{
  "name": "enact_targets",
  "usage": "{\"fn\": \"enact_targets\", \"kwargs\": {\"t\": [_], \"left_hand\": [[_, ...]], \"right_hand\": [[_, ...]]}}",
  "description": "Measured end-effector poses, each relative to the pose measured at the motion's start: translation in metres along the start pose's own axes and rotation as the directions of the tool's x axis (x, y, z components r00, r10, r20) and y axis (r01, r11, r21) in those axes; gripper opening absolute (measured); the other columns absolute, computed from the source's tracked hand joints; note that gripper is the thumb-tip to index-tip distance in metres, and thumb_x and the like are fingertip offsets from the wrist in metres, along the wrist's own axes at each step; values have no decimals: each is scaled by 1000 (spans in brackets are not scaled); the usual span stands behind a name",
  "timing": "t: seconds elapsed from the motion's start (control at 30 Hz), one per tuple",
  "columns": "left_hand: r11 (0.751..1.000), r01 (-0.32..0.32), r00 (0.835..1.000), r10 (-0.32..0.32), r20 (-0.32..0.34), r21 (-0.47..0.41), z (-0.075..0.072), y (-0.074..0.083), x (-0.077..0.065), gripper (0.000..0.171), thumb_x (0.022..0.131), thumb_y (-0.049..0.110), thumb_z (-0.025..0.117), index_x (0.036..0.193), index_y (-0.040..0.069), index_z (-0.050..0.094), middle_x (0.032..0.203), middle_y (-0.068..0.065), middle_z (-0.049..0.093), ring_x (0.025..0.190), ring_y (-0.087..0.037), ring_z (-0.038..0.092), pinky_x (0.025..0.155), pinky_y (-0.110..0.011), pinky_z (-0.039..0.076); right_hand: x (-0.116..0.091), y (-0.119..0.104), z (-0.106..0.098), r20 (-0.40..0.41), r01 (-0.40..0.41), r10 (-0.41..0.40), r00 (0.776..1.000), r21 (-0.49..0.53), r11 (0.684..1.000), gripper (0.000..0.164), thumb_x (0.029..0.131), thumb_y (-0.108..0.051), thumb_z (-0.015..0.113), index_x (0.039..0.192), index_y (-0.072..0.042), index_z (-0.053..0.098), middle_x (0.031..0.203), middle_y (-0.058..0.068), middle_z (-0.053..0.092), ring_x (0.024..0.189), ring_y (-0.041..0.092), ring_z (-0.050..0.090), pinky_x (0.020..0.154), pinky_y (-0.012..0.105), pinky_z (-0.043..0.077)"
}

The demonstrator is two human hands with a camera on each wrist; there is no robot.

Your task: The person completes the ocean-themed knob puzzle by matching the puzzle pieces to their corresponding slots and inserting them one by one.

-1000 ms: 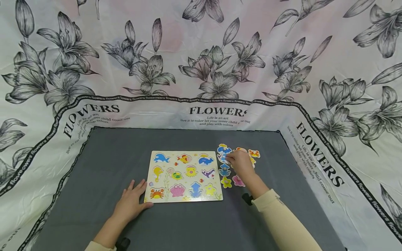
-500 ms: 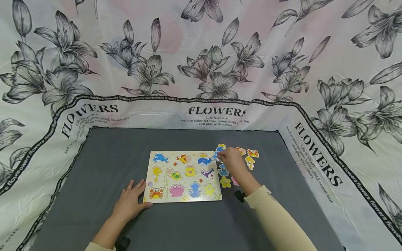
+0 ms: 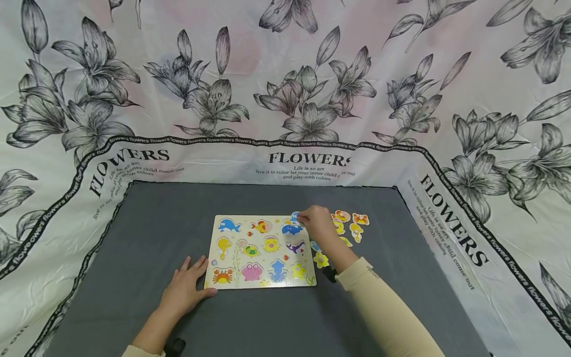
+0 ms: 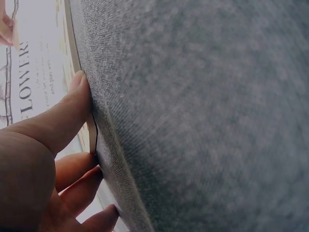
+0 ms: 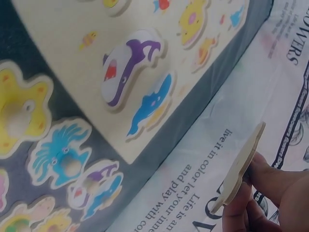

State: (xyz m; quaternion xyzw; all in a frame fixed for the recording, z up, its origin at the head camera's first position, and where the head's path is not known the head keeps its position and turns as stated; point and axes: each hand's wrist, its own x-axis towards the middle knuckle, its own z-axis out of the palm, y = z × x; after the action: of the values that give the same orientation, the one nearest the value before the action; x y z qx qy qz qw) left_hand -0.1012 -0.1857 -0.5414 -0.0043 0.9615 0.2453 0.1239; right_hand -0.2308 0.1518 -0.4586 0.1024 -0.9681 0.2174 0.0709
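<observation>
A pale wooden puzzle board [image 3: 263,238] with painted sea animals lies flat on the dark cloth. At its near-left corner, my left hand [image 3: 185,287] spreads its fingers along the left edge, thumb at the front edge. In the left wrist view, the left thumb [image 4: 77,99] touches the board's side. My right hand [image 3: 318,223] is over the board's far-right corner, pinching a blue puzzle piece [image 3: 294,217] between thumb and fingers. Seen nearly edge-on in the right wrist view, that wooden puzzle piece [image 5: 240,168] is tilted up; its printed face is mostly hidden there.
Right of the board lie several loose pieces, among them a yellow starfish [image 3: 320,260], a blue squid [image 5: 60,152] and an orange crab [image 3: 360,219]. Some are hidden by the right forearm. A flower-printed cloth [image 3: 308,163] surrounds the grey area.
My right hand has moved left from the loose pieces to the board's far-right corner, carrying the blue puzzle piece. The left hand has stayed at the near-left corner.
</observation>
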Motion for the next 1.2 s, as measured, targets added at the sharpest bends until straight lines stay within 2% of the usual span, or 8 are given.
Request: {"fn": "enact_targets", "kwargs": {"t": [0.17,0.33,0.67,0.87,1.2], "left_hand": [[1000,2,1000,-2,6,8,-1,1,1,96,69,51,78,147,15,36,156,-9,30,144,-42,12,103,-74,20],[1000,-2,1000,2,8,5,-2,1,-1,96,69,51,78,147,14,36,155,-9,30,145,-42,12,105,-72,19],[1000,-12,1000,12,2,-7,0,0,0,96,69,50,79,147,14,36,155,-10,30,145,-42,12,107,-70,17],[1000,-17,1000,17,-13,-1,-2,1,2,97,68,50,79,147,13,36,155,-11,31,145,-42,12,110,-67,16],[1000,-17,1000,17,-6,25,-3,1,-1,96,68,51,78,146,14,38,154,-10,33,144,-42,14,109,-67,19]], "right_hand": [[1,-6,5,9,5,-5,1000,19,1000,15,86,-16,70,98,-11,77,95,4,71,89,20,66,76,33,57],[3,-15,11,32,-12,11,999,30,999,15,87,-17,69,100,-13,77,95,3,70,86,17,65,73,30,57],[12,-31,21,60,39,-43,997,70,997,16,88,-16,68,102,-12,76,96,4,71,85,17,67,72,28,57],[20,-41,22,62,5,-10,998,79,997,15,86,-15,70,99,-13,77,94,2,72,85,15,67,72,27,57],[27,-52,30,74,0,-6,997,74,997,14,87,-19,70,99,-16,77,97,1,72,88,15,67,74,27,58]]}}
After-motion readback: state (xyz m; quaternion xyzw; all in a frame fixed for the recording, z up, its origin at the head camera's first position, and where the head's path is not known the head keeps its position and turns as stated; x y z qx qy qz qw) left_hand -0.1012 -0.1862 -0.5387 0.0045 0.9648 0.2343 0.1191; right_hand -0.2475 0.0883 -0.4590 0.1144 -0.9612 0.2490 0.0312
